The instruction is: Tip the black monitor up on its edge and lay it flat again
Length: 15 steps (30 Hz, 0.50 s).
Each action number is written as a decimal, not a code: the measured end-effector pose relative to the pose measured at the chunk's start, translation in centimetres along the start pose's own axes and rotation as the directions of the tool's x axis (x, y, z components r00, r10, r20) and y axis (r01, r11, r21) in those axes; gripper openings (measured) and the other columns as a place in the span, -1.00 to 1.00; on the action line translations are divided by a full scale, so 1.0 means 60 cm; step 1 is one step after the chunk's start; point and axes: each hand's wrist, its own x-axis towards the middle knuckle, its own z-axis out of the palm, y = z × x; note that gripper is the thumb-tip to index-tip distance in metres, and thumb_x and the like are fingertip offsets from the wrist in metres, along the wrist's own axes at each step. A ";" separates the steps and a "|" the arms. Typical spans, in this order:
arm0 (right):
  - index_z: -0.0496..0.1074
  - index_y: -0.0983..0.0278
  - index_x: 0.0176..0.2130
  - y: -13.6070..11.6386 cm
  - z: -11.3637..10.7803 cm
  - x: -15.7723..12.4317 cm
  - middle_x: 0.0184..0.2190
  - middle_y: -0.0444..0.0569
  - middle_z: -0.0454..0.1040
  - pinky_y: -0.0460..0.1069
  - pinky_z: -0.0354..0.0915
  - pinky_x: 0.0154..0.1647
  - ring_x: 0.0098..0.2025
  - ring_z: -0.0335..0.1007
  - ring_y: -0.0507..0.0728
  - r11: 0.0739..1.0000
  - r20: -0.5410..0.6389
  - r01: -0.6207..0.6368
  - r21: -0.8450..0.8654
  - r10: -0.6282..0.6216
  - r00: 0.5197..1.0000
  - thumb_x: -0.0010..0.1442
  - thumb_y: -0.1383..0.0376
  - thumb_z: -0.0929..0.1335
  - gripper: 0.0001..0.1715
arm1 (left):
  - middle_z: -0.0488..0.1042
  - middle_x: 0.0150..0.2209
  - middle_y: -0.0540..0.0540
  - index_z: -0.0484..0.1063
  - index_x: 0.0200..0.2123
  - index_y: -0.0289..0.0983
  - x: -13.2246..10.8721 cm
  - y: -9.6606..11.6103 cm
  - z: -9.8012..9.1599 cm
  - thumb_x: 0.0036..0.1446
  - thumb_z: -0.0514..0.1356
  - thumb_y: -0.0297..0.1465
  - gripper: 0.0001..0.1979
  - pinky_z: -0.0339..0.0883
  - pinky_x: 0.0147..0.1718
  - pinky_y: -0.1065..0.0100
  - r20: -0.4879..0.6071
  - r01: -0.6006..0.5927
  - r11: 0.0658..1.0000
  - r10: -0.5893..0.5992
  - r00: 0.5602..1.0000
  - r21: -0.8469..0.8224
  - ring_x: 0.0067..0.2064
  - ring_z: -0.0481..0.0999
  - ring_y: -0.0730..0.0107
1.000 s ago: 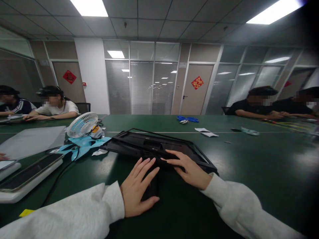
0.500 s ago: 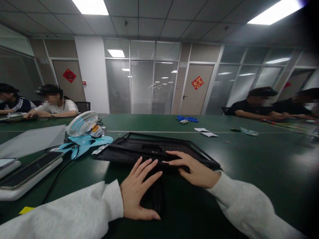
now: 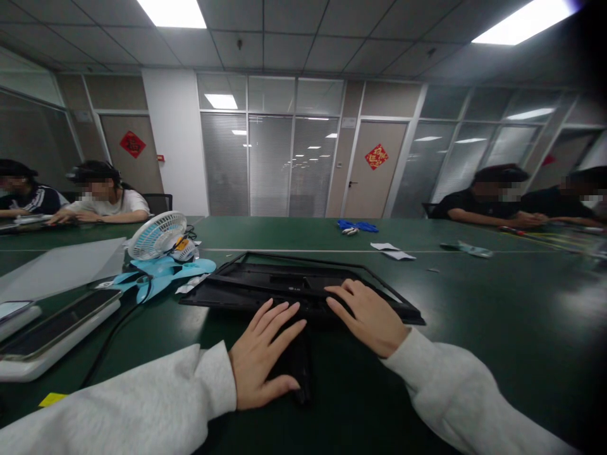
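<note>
A black flat panel casing (image 3: 284, 277), which looks like part of a monitor, lies on the green table in front of me. A thin black frame (image 3: 379, 276) rests on it, its far bar raised a little. My left hand (image 3: 265, 357) has its fingers spread, the fingertips at the casing's near edge. Under that hand a dark stand-like piece (image 3: 304, 373) extends toward me, partly hidden. My right hand (image 3: 372, 316) holds the frame's near bar between thumb and fingers; the exact contact is partly hidden.
Left of the casing stand a white fan (image 3: 159, 235) with light-blue blades (image 3: 164, 275) and a phone-like device (image 3: 59, 322) on a white base. Farther off lie blue gloves (image 3: 358, 225), white papers (image 3: 392, 251) and a packet (image 3: 469, 249). Several people sit across the table.
My right hand has drawn its fingers closer together and shifted slightly. The frame's right corner has moved a little to the right. My left thumb has drawn in slightly.
</note>
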 end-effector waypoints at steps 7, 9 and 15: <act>0.42 0.28 -0.04 -0.008 -0.007 -0.003 -0.22 0.06 0.36 0.10 0.22 -0.15 -0.22 0.27 0.17 0.995 -0.090 -0.004 -0.095 -0.004 0.996 0.35 -0.06 0.15 -0.45 | -0.12 0.43 -0.19 -0.10 0.41 -0.33 0.002 0.003 0.010 0.38 -0.07 -0.16 -0.35 -0.27 0.36 -0.06 -0.144 0.156 0.979 -0.137 0.980 0.132 0.41 -0.10 0.08; 0.41 0.27 -0.04 -0.009 -0.009 -0.003 -0.22 0.05 0.35 0.08 0.20 -0.17 -0.22 0.26 0.17 0.996 -0.095 -0.004 -0.088 -0.005 0.995 0.34 -0.06 0.16 -0.47 | -0.11 0.42 -0.19 -0.08 0.40 -0.36 0.004 0.004 0.012 0.36 -0.02 -0.22 -0.36 -0.29 0.35 -0.05 -0.182 0.202 0.964 -0.170 0.969 0.175 0.41 -0.10 0.08; 0.39 0.26 -0.08 -0.015 -0.019 -0.002 -0.23 0.03 0.34 0.07 0.16 -0.18 -0.21 0.25 0.16 0.998 -0.134 0.001 -0.066 -0.010 0.991 0.36 0.00 0.16 -0.55 | -0.11 0.42 -0.21 -0.08 0.40 -0.39 0.006 0.008 0.007 0.32 0.02 -0.26 -0.33 -0.37 0.35 -0.01 -0.225 0.234 0.935 -0.176 0.958 0.267 0.42 -0.11 0.07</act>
